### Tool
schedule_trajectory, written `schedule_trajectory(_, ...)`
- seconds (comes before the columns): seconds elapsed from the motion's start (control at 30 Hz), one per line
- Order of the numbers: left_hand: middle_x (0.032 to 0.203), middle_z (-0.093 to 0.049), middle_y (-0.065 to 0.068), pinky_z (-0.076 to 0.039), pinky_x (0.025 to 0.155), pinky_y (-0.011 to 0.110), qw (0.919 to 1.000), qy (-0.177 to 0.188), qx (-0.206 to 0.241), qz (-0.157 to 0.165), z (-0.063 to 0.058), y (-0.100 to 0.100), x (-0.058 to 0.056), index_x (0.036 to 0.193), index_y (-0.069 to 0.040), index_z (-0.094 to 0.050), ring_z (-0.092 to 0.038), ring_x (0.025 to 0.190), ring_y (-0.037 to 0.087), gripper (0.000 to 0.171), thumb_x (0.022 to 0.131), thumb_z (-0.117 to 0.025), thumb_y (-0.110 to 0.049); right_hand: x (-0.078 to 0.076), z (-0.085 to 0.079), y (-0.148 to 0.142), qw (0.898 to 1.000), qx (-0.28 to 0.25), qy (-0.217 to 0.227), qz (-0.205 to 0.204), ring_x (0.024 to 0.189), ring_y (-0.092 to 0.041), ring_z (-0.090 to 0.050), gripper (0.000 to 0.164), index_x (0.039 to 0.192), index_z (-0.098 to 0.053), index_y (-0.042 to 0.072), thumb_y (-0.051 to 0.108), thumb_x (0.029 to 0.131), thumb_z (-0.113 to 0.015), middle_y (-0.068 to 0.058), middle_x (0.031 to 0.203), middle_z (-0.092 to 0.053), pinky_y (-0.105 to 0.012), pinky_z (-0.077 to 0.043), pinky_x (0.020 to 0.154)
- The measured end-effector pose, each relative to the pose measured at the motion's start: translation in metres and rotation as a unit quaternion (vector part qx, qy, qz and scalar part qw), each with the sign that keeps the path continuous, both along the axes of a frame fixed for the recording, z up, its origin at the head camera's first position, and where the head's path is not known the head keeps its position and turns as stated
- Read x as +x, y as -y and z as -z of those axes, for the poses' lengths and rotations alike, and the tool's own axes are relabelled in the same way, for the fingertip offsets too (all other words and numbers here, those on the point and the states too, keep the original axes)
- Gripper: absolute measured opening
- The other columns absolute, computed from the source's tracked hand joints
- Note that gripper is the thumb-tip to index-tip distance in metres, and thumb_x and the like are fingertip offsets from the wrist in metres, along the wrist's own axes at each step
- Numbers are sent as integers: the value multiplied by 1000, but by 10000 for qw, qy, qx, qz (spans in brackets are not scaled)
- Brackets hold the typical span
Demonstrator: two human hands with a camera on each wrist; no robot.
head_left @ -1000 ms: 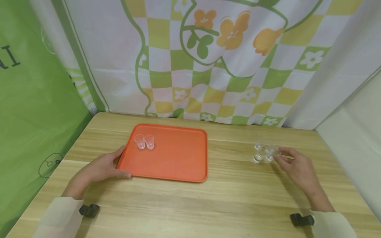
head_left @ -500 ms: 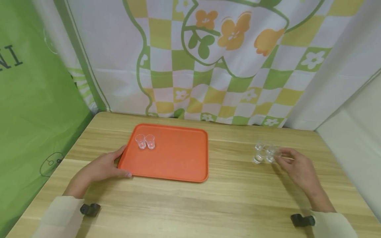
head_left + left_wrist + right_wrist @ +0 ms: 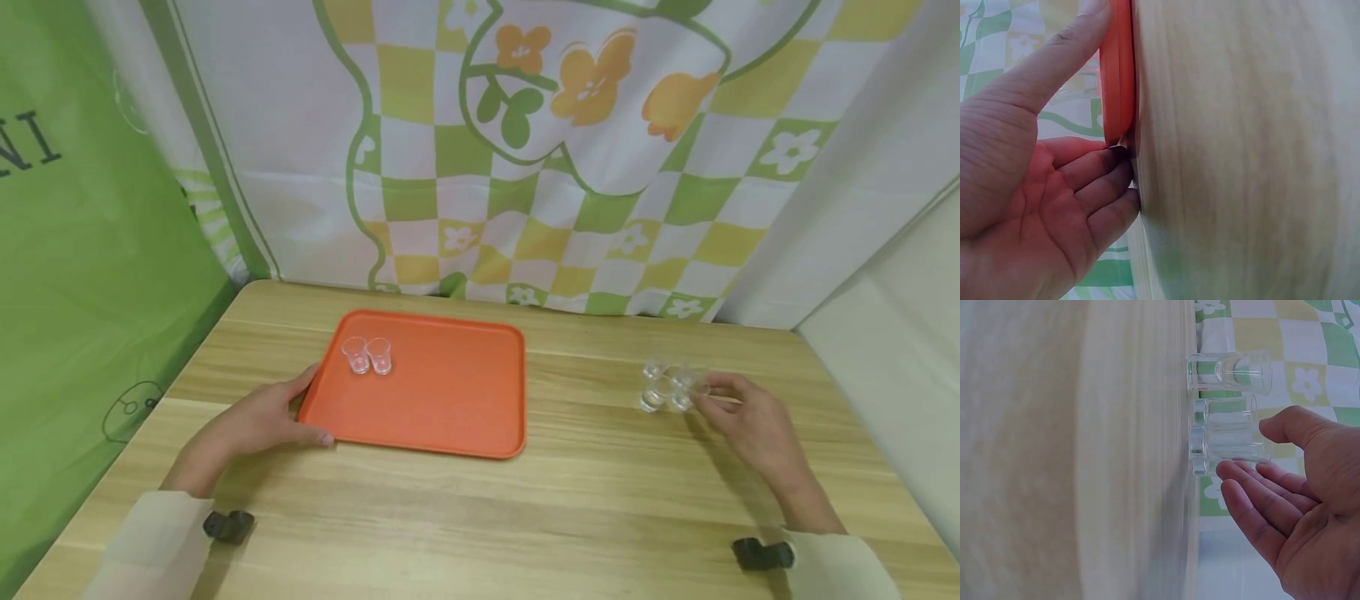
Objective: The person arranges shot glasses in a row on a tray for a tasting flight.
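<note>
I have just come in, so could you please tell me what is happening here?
A person's left hand holds an orange tray by its near left corner. Two clear glasses stand on it. The right hand pinches the rim of one glass in another group on the table.

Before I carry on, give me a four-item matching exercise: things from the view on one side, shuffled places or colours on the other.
1. tray
2. left hand
3. right hand
4. backdrop cloth

A. at the cluster of clear glasses
B. checked green, yellow and white
C. at the rim of the orange-red thing
D. orange-red, bearing two glasses

Pairs: 1-D, 2-C, 3-A, 4-B
</note>
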State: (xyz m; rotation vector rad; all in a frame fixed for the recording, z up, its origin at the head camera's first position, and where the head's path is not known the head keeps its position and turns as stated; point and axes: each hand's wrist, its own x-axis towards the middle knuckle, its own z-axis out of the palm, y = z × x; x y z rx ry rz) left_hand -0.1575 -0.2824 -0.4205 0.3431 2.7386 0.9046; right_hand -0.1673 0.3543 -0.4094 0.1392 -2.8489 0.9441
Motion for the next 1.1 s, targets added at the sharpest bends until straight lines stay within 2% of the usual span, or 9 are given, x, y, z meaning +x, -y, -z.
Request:
schedule_trajectory(0.37,149,-44,35,-44,101,63,10000,32,-32,-7,-1,-2,0,160,6,-23,-53,127,45,123,76,-88,-55,1,0,-4,9999,32,-160,46,101,-49,-69,46,129,-60,-10,26,102,-69,-34,120,-65,-17,-54,65)
schedule_trajectory(0.57,149,-44,35,-43,102,63,10000,45,-20,-5,-1,-1,1,160,6,-23,-52,129,47,123,76,-88,-56,1,-3,-5,9998,20,-176,51,101,-48,-69,43,127,-60,-11,21,100,-70,-34,118,-66,-16,-54,64)
schedule_trajectory(0.83,150,-43,35,-43,103,63,10000,71,13,-23,-2,-1,1,160,7,-22,-51,130,47,124,75,-87,-57,3,-10,-7,9993,150,-327,-29,96,-43,-72,37,124,-62,-8,19,99,-72,-32,116,-68,-15,-53,62)
schedule_trajectory(0.87,150,-43,36,-43,103,63,10000,74,9,-23,-2,-1,1,160,7,-22,-51,130,47,124,76,-87,-57,3,-11,-7,9993,163,-342,-35,96,-42,-72,37,123,-62,-7,18,99,-72,-32,115,-68,-14,-53,63)
schedule_trajectory(1.0,151,-42,35,-42,104,63,10000,67,5,-30,-2,-1,0,160,6,-23,-50,131,47,124,76,-87,-57,2,-16,-8,9988,272,-406,6,88,-12,-72,37,122,-63,-6,20,98,-73,-30,115,-69,-10,-50,65)
schedule_trajectory(1.1,151,-42,35,-41,105,63,10000,58,10,-25,-1,0,0,160,6,-23,-48,133,48,124,76,-87,-57,1,-20,-8,9985,347,-417,41,88,-12,-72,39,124,-63,-6,23,98,-73,-30,115,-69,-8,-48,66)
